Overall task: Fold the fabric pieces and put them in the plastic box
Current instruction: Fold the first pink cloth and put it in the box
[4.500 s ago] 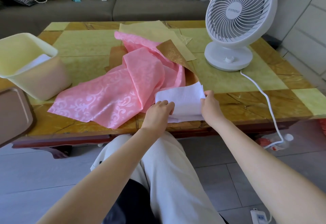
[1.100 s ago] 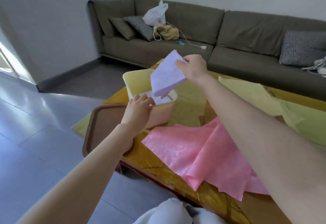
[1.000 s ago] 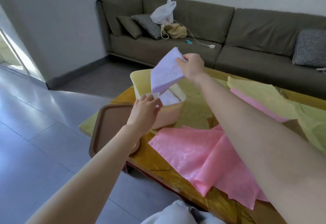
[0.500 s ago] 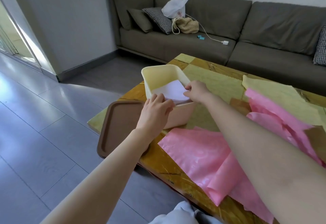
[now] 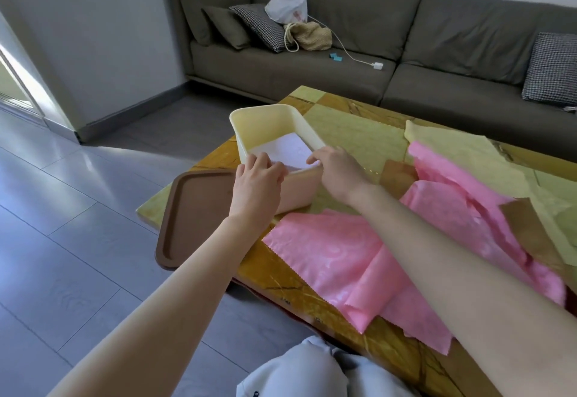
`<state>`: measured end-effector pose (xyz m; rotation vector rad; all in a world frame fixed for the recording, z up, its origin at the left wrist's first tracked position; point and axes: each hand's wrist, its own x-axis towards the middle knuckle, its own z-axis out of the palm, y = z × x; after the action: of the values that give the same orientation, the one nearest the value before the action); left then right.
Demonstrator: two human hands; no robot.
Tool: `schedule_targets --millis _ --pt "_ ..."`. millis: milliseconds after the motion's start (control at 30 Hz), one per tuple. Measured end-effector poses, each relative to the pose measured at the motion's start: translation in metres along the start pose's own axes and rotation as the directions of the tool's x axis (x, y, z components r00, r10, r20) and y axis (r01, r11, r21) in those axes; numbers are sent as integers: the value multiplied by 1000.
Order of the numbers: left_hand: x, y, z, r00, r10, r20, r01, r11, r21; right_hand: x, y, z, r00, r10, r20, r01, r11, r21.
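The plastic box [image 5: 301, 192] stands upright on the left end of the table [image 5: 352, 128], with its open side up. Its long axis runs away from the person and leans a little to the far left. Inside it, a folded white fabric [image 5: 285, 149] lies flat on the bottom, with its longer side along the box. The left hand [image 5: 256, 178] is at the near left corner of the box, with fingers curled over the rim, holding it. The right hand [image 5: 338, 168] is at the near right corner; its bent fingers reach over the rim to the edge of the white fabric, but I cannot tell if they pinch it or only touch it. A brown lid [image 5: 193, 218] lies flat just beside the box on the left and partly hangs over the table edge. A pink fabric [image 5: 343, 259] lies unfolded and wrinkled on the table, near the box on its right, under the right forearm. Behind it lie a pale yellow fabric [image 5: 452, 153] and a brown fabric [image 5: 398, 178].
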<state>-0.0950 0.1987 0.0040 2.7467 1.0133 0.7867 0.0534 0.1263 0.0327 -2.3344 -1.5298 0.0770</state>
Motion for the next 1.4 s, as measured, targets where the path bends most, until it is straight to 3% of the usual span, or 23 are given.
schedule_targets --millis 133,233,333,400,500,567,800,967,1133,1267,1400 --pt "-19 26 7 999 33 -14 -34 999 -34 -61 18 8 977 22 -213 9 989 146" --pt "-46 58 22 988 123 96 -108 982 -154 -118 42 22 966 101 -236 -60 982 177" --pt "-74 88 42 924 264 278 -196 949 -248 -175 68 35 958 235 -164 -199 958 206" --pt "-90 103 54 850 345 398 -279 936 -217 -210 86 40 948 293 -126 -273 949 154" --pt "-110 118 68 742 379 553 -370 919 -135 -253 107 42 943 331 48 -332 943 16" --pt "-116 123 73 720 363 592 -372 921 -113 -269 116 40 933 324 154 -325 945 -21" --pt "-121 144 73 708 316 631 -167 944 -285 -283 133 23 933 346 93 -340 937 -76" --pt "-138 166 71 632 371 680 -232 928 -292 -312 148 4 874 476 97 -474 880 -40" --pt "-148 184 64 686 395 611 -312 918 -243 -337 156 -28 838 542 64 -545 832 105" --pt "-153 198 49 709 451 543 -364 893 -266 -336 148 -49 864 495 -92 -500 864 -50" --pt "-151 224 30 762 506 404 -368 852 -372 -323 132 -68 870 488 -64 -493 862 -118"
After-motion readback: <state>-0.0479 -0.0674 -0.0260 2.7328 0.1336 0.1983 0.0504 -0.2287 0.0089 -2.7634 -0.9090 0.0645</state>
